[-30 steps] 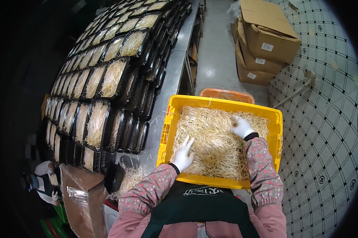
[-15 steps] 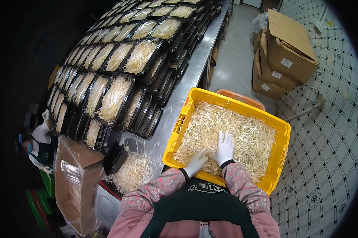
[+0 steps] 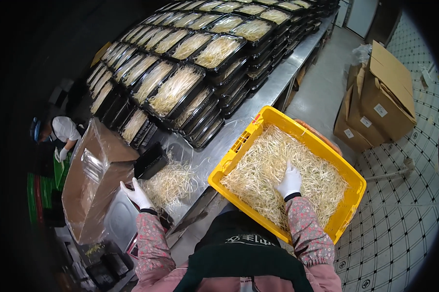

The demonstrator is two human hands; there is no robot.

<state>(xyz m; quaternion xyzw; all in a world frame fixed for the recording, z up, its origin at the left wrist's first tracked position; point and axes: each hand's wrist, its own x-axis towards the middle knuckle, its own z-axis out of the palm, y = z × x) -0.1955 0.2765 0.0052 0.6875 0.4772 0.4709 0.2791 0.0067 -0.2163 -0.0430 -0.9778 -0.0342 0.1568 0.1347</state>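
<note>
My left hand, in a white glove, is raised with thumb and fingers apart and holds nothing. It is between a plastic-lined cardboard box and a loose pile of bean sprouts on the metal table. Beside that pile, a black plastic tray leans tilted. My right hand, also gloved, rests on the bean sprouts filling a yellow plastic crate. One finger points forward and the thumb stands out to the left; the other fingertips are hard to make out.
Stacks of black trays filled with sprouts cover the metal table at the far left. Large cardboard cartons stand on the floor at the right. Another person works at the far left near green crates.
My left hand has left the crate and swung left toward the cardboard box. My right hand remains on the sprouts, its fingers less flat. The view has turned, shifting the scene rightward.
</note>
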